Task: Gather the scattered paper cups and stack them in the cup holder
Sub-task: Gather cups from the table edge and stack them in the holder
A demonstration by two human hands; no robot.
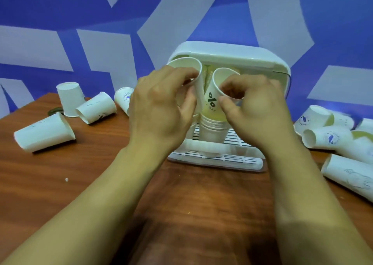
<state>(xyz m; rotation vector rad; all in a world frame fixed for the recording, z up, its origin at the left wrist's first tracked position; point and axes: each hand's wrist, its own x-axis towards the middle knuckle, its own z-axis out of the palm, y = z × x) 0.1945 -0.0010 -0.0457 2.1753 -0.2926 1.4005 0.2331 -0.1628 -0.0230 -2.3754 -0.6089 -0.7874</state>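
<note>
Both forearms reach over the wooden tabletop (191,194) toward its far edge, where the left hand (161,107) grips a cup stack (189,76) and the right hand (256,111) pinches another stack (214,115) in the white cup holder (232,54). Each stack stands near upright, mouth up, tilted apart; "DAY" is readable on the right one. Loose cups (44,132) lie sideways along the left and right edges.

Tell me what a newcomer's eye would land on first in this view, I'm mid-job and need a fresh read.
First, the two hands at centre: the left hand and right hand each grip a paper cup stack, the left stack and the right stack, in front of the white cup holder. Next, loose cups lie tipped on the wooden table on both sides, with one upside-down cup standing at far left.
</note>
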